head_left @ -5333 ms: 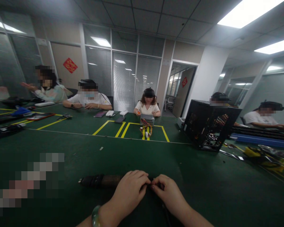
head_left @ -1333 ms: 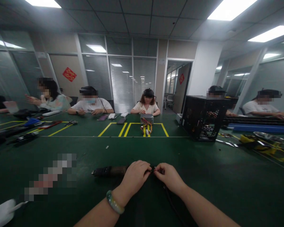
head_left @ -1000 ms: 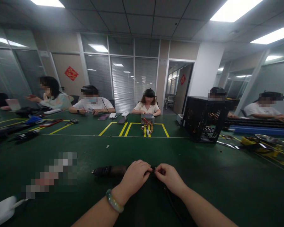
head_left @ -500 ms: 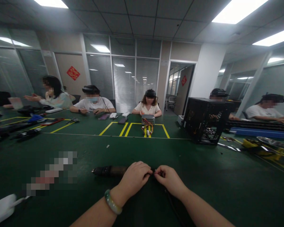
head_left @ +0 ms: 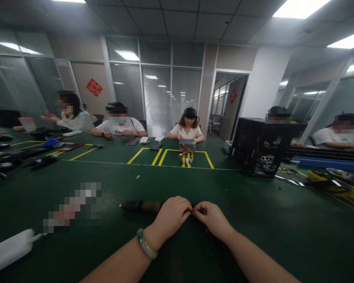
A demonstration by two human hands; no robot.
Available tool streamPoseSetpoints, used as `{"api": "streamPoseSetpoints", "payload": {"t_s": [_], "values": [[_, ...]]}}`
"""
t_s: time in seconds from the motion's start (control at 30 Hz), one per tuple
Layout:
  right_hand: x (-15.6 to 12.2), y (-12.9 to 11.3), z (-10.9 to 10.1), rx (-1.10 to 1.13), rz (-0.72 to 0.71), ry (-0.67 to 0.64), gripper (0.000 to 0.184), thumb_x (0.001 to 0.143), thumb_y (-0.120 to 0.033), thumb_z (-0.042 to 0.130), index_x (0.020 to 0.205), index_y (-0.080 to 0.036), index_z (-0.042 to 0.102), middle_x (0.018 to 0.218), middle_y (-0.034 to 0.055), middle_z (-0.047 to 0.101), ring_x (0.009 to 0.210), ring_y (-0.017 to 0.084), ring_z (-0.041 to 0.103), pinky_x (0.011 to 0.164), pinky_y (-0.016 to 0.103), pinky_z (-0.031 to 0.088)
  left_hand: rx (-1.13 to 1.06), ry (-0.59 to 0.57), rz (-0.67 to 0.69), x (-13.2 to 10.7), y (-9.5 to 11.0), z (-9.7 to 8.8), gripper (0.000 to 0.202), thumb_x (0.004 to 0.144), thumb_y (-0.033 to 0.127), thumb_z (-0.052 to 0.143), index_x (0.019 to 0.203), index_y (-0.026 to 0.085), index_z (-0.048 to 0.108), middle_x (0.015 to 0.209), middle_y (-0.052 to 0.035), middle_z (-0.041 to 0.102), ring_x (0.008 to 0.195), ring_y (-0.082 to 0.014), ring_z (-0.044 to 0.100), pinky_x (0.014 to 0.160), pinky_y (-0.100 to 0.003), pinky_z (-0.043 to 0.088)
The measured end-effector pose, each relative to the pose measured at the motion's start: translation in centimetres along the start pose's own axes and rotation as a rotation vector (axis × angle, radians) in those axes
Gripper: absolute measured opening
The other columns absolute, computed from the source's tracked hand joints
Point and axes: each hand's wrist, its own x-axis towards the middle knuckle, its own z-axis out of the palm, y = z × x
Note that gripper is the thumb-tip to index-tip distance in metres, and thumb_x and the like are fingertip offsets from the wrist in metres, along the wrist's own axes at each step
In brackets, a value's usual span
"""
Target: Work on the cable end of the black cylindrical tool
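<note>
A dark electric screwdriver [head_left: 146, 206] with a black front, a brownish body and a small metal tip lies on the green tabletop [head_left: 118, 251], its tip pointing left. Over its rear end is my left hand [head_left: 172, 216], closed on it, with a green bangle [head_left: 146, 243] at the wrist. My right hand [head_left: 214, 220] is closed in a pinch, its fingertips meeting those of the left. A thin dark cable [head_left: 214, 245] comes out below the right hand and runs toward me. The end of the cable and the screwdriver's rear are hidden by my fingers.
A white handle-like object [head_left: 11, 251] lies at the near left beside a blurred-out patch. A black computer case [head_left: 264, 147] stands at the right. A power supply with wires [head_left: 187, 147] sits ahead. Several people sit around the table. Tools [head_left: 44, 157] lie at the left.
The view has shifted slightly, so things sit a little farther right and higher. My hands stay together at the screwdriver's rear, fingertips slightly closer.
</note>
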Motion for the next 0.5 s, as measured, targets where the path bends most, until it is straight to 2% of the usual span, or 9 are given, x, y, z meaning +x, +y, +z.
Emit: {"api": "streamPoseSetpoints", "payload": {"t_s": [0.1,0.5], "values": [[-0.06,-0.25,-0.03,-0.001,-0.011,-0.013,0.013,0.084,-0.030,0.062,0.085,-0.022,0.072,0.082,-0.0010,0.068,0.074,0.016,0.060,0.064,0.024,0.041,0.013,-0.012,0.003,0.04,0.19,-0.23,0.008,0.089,0.021,0.058,0.093,0.021,0.064,0.096,-0.0018,0.065,0.094,-0.0184,0.057,0.086,-0.033,0.043],[-0.63,-0.84,-0.55,-0.066,0.017,-0.085,0.019,0.084,-0.037,0.061,0.091,-0.022,0.069,0.081,0.0001,0.067,0.068,0.016,0.057,0.058,0.025,0.041,0.044,-0.030,-0.030,-0.13,0.25,-0.78,0.009,0.090,0.023,0.056,0.093,0.022,0.064,0.097,-0.0001,0.065,0.094,-0.0172,0.057,0.085,-0.033,0.042]]}}
